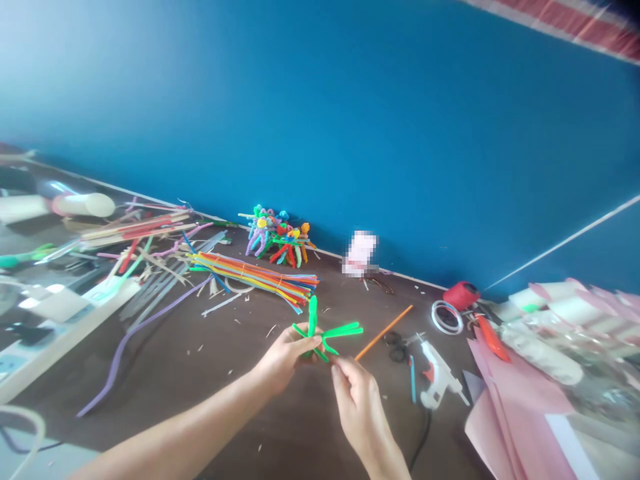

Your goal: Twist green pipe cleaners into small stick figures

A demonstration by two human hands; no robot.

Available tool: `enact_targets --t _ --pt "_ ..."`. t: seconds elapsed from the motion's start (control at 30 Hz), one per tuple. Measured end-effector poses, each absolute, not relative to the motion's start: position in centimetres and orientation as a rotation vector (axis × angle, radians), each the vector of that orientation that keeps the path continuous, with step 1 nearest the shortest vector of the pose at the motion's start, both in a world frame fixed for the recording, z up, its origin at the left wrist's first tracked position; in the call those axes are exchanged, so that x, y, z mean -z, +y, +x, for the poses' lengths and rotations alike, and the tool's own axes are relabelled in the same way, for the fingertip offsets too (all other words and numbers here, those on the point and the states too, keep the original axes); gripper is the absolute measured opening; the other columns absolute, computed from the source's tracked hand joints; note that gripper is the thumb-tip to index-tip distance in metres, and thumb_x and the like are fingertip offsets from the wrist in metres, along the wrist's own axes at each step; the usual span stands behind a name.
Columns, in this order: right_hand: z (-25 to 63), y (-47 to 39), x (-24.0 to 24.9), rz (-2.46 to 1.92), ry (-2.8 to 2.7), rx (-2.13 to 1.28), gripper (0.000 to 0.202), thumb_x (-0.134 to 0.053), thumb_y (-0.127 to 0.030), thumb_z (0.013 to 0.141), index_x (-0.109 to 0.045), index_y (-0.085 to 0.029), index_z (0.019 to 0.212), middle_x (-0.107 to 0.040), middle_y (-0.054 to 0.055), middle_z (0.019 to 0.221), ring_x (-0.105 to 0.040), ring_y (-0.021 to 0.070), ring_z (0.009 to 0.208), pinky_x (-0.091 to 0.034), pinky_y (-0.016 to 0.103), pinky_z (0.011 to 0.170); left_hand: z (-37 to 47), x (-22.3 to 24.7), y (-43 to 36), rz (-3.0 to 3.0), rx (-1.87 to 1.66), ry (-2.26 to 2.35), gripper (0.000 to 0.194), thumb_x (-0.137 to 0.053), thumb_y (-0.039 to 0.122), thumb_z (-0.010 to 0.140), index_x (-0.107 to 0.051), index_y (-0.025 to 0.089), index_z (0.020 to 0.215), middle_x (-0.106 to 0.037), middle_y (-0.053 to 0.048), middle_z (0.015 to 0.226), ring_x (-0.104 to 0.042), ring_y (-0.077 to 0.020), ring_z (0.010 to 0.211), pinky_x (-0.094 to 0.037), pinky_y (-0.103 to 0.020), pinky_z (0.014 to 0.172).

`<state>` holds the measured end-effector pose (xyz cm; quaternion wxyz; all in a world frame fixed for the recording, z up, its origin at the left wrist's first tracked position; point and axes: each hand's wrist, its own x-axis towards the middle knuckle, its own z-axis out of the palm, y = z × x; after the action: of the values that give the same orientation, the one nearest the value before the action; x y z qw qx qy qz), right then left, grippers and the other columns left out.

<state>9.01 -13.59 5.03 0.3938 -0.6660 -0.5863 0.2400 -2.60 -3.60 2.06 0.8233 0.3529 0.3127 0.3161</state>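
Note:
A bright green pipe-cleaner figure (341, 331) is held above the table, with a thick upright piece and several thin limbs spreading outward. My left hand (286, 357) is closed around its middle, the thumb pressing on the crossing point. At the lower end of one limb, my right hand (359, 393) has its thumb and forefinger pinched together; the very tips partly hide what they grip. An orange pipe cleaner (384, 332) lies on the table just beyond my right hand. Behind my left hand rests a bundle of coloured pipe cleaners (257, 275).
Small finished pipe-cleaner figures (285, 237) stand against the blue wall. To the right lie black-handled scissors (399, 347), a white glue gun (440, 373), a tape roll (447, 317) and pink sheets (515, 400). A power strip (65, 330) and loose strips crowd the left.

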Motion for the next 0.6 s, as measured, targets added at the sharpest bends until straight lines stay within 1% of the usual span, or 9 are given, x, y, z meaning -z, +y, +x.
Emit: enact_targets --t 0.07,0.1,0.13,0.2,0.27,0.3,0.37,0.47,0.6 --pt "9.1 -13.4 -4.9 -1.651 -1.403 -0.678 0.027 -0.040 -0.027 0.086 -0.061 -0.019 0.101 -0.063 0.008 0.089 -0.057 0.0187 0.082 -0.043 0.028 0.075 -2.9 -2.3 -3.7 0.764 -0.645 0.623 0.018 -0.067 0.024 0.062 -0.060 0.013 0.075 -0.061 -0.002 0.064 -0.056 -0.0126 0.062 -0.044 -0.025 0.060" --pt "9.2 -13.3 -4.9 -1.624 -1.335 -0.726 0.027 -0.042 -0.029 0.085 -0.061 -0.019 0.102 -0.062 0.009 0.091 -0.056 0.0187 0.081 -0.043 0.028 0.074 -3.0 -2.4 -3.8 0.767 -0.637 0.609 0.017 -0.067 0.023 0.061 -0.060 0.013 0.074 -0.062 -0.003 0.065 -0.056 -0.0131 0.062 -0.044 -0.026 0.060" --pt "9.3 -13.2 -4.8 -1.597 -1.257 -0.784 0.027 -0.044 -0.031 0.084 -0.061 -0.018 0.101 -0.062 0.008 0.089 -0.056 0.0178 0.077 -0.044 0.027 0.071 -3.1 -2.5 -3.7 0.772 -0.631 0.601 0.016 -0.066 0.022 0.060 -0.061 0.013 0.073 -0.063 -0.003 0.065 -0.057 -0.0137 0.063 -0.044 -0.026 0.061" --pt "9.3 -13.2 -4.5 -1.524 -1.081 -0.911 0.027 -0.049 -0.034 0.081 -0.062 -0.017 0.097 -0.061 0.005 0.077 -0.053 0.0137 0.062 -0.043 0.023 0.057 -3.2 -2.7 -3.7 0.789 -0.611 0.600 0.016 -0.066 0.021 0.060 -0.062 0.012 0.072 -0.063 -0.003 0.065 -0.058 -0.0143 0.063 -0.044 -0.026 0.060" --pt "9.2 -13.1 -4.1 -1.406 -0.885 -1.044 0.024 -0.054 -0.037 0.077 -0.063 -0.016 0.083 -0.055 0.000 0.059 -0.043 0.0085 0.047 -0.034 0.019 0.043 -3.3 -3.0 -3.7 0.829 -0.570 0.593 0.015 -0.066 0.023 0.062 -0.063 0.011 0.072 -0.063 -0.003 0.064 -0.057 -0.0132 0.060 -0.043 -0.024 0.058" --pt "9.0 -13.1 -3.9 -1.337 -0.775 -1.108 0.023 -0.057 -0.038 0.075 -0.062 -0.015 0.074 -0.051 -0.002 0.054 -0.038 0.0063 0.043 -0.029 0.018 0.040 -3.4 -3.1 -3.7 0.857 -0.539 0.574 0.016 -0.065 0.023 0.063 -0.064 0.011 0.072 -0.063 -0.003 0.063 -0.057 -0.0125 0.058 -0.042 -0.023 0.056" --pt "8.6 -13.0 -3.5 -1.213 -0.554 -1.216 0.026 -0.063 -0.038 0.069 -0.058 -0.014 0.062 -0.048 -0.003 0.051 -0.032 0.0032 0.039 -0.022 0.017 0.037 -3.4 -3.4 -3.8 0.908 -0.472 0.522 0.017 -0.064 0.024 0.064 -0.064 0.009 0.072 -0.063 -0.005 0.062 -0.056 -0.0117 0.056 -0.040 -0.021 0.053" --pt "8.2 -12.8 -3.2 -1.135 -0.390 -1.271 0.026 -0.070 -0.035 0.062 -0.054 -0.014 0.059 -0.049 -0.004 0.054 -0.030 0.0010 0.037 -0.017 0.016 0.037 -3.5 -3.5 -4.0 0.899 -0.454 0.501 0.018 -0.065 0.025 0.065 -0.062 0.010 0.075 -0.062 -0.004 0.061 -0.055 -0.0109 0.055 -0.040 -0.021 0.053" --pt "8.3 -12.4 -3.1 -1.148 -0.435 -1.219 0.025 -0.070 -0.031 0.063 -0.052 -0.014 0.058 -0.044 -0.006 0.051 -0.030 0.0005 0.036 -0.016 0.016 0.036 -3.3 -3.3 -4.1 0.771 -0.519 0.592 0.020 -0.066 0.027 0.064 -0.057 0.014 0.076 -0.059 0.001 0.060 -0.051 -0.0083 0.049 -0.041 -0.021 0.049"
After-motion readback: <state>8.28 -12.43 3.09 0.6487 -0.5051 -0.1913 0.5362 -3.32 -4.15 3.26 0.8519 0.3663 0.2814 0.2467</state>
